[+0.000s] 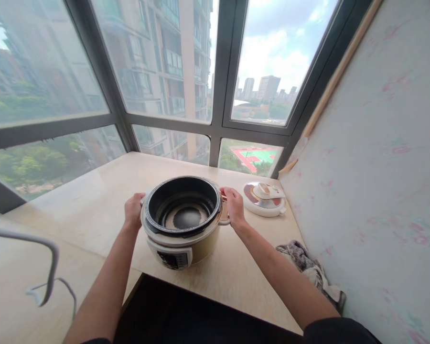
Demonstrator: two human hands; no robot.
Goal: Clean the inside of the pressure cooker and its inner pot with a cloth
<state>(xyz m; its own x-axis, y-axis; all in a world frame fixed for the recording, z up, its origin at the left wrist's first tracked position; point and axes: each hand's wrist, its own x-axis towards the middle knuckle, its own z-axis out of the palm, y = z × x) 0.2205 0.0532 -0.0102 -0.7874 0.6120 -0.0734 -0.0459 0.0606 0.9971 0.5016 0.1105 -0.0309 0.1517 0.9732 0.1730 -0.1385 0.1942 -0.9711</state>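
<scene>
An electric pressure cooker [204, 246] without its lid is between my two hands on the pale wooden tabletop [232, 279]. Its dark inner pot [187, 217] shows from above, with a ring of pale marks on the bottom. The control panel [174, 258] faces toward me. My left hand [133, 209] closes around the handle on the left side. On the other side, my right hand [234, 205] grips the right handle, fingers curled over it. Behind my right hand lies the white cooker lid [264, 198], with its knob up.
A crumpled grey cloth [313, 267] lies at the right against the floral wall [372, 191]. At the left, a curved grey-white tube [50, 258] reaches over the tabletop. Windows with grey frames [222, 110] border the far side. The table's front edge drops into a dark gap.
</scene>
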